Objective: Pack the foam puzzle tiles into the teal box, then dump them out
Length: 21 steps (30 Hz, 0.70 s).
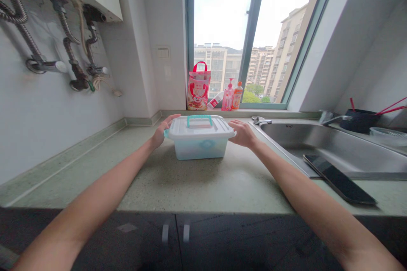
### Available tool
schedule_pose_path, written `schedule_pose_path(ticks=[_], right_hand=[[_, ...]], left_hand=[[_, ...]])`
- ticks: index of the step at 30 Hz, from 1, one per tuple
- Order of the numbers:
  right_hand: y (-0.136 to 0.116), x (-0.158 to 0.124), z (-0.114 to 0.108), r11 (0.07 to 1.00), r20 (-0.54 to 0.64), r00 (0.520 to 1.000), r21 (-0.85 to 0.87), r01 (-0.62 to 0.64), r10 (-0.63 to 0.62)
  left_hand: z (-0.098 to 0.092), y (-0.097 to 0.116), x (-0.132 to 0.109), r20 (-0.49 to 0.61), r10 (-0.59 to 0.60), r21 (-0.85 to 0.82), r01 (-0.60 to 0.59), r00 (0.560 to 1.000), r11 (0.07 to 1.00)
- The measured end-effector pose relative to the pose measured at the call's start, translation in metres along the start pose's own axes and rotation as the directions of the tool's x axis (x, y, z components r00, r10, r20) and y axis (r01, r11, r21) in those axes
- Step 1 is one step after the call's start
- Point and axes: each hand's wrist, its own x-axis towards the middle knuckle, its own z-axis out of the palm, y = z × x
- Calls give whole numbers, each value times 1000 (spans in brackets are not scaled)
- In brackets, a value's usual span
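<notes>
A small translucent storage box (200,146) with a white lid and a teal handle (199,117) stands on the pale green countertop (190,182). My left hand (163,130) grips the box's left end at the lid rim, fingers curled around it. On the opposite end, my right hand (242,132) clasps the lid rim the same way. Both arms reach straight forward across the counter. The lid sits closed on the box.
A steel sink (333,148) lies to the right, with a dark phone (338,178) on its near rim and a faucet (335,118). On the window sill stand a red-handled bag (199,91) and bottles (232,96). Pipes (73,51) hang on the left wall.
</notes>
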Motion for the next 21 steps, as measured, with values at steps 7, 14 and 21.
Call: schedule_pose_path(ticks=[7,14,21], right_hand=[[14,-12,16,972,35,993,202,-120,115],[22,-8,19,901,-93,946,347,-260,309],[-4,15,-2,842,-111,942,491,-226,318]], left_hand=[[-7,-8,0,-43,-63,6,63,997,998],[-4,-19,2,-21,61,94,-59,998,994],[1,-15,-2,-16,116,127,-113,993,985]])
